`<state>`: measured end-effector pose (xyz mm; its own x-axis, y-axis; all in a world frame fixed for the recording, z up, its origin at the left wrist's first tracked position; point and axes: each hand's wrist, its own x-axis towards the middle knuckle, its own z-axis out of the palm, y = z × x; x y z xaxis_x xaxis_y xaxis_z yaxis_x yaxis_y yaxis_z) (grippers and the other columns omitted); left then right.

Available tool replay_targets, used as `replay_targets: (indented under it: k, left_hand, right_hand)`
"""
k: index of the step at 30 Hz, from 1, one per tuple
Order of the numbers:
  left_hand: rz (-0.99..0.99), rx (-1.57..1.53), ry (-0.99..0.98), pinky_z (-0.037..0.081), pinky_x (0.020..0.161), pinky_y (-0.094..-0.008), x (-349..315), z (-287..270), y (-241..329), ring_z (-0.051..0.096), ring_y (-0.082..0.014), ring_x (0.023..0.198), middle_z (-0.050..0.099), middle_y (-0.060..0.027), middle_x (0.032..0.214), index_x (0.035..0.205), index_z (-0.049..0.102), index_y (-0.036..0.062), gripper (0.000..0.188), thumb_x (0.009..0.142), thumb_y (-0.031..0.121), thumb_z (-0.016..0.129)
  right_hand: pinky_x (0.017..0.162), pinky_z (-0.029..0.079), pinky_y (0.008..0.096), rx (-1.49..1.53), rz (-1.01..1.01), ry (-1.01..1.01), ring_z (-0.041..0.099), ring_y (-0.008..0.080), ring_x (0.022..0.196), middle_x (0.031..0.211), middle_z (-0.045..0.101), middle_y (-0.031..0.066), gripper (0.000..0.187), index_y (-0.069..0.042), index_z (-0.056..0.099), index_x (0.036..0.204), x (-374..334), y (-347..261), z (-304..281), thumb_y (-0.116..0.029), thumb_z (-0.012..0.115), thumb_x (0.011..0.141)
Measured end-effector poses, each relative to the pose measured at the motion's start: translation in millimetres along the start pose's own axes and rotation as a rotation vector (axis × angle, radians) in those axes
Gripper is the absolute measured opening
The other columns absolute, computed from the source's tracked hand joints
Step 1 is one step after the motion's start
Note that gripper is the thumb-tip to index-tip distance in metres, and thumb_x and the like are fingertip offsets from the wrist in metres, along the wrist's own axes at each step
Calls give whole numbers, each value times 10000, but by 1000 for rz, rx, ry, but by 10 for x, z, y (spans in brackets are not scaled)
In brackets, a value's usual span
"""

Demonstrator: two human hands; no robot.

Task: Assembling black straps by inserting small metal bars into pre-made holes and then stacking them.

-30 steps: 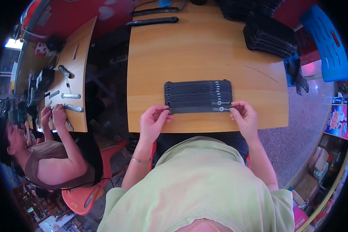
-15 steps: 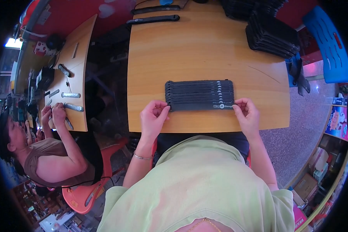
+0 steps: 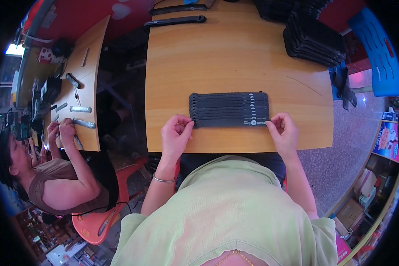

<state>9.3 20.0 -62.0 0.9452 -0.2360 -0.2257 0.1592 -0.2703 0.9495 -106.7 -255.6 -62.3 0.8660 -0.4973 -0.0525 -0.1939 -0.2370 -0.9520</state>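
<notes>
Several black fabric straps (image 3: 226, 106) lie overlapped in a neat row on the wooden table (image 3: 199, 62), with white print near their right ends. The nearest strap (image 3: 221, 122) runs along the front of the row. My left hand (image 3: 176, 132) pinches its left end between thumb and fingertips. At the opposite end, my right hand (image 3: 283, 132) pinches the right corner of that same strap. Both wrists rest around the table's front edge.
Two black straps (image 3: 177, 21) lie at the far left of the table. Black stacks (image 3: 312, 42) stand at the far right, near a blue plastic chair (image 3: 379, 53). On the left, a person (image 3: 62, 177) works at another table (image 3: 91, 75), seated on an orange chair (image 3: 93, 228).
Almost nothing differs. My right fingertips have shifted slightly left along the strap's end; the row of straps stays in place.
</notes>
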Motion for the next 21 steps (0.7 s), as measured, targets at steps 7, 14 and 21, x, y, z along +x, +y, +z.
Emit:
replay_targets:
  k: [7,14,21]
  left_hand:
    - [-6,-7,2,401,458,-174,2,6,7,524,-38,516,581,-8,717,889,575,-8,76,842,-16,635]
    - [-13,19,10,427,451,-185,5,15,25,538,-41,515,588,-20,698,866,581,-34,65,833,-18,635]
    - [-3,2,11,437,456,-185,15,28,21,536,-39,522,586,-19,698,870,581,-32,64,833,-21,632]
  right_hand:
    - [553,426,185,-26,-3,6,528,39,639,733,570,-14,161,-25,528,880,7,-4,4,-27,677,821]
    - [575,408,164,-54,19,-18,500,22,659,745,532,-30,170,-33,505,892,8,-32,-5,6,658,828]
    - [517,409,191,-110,-2,4,507,34,593,686,557,-15,169,-29,531,852,23,-28,6,-40,693,804]
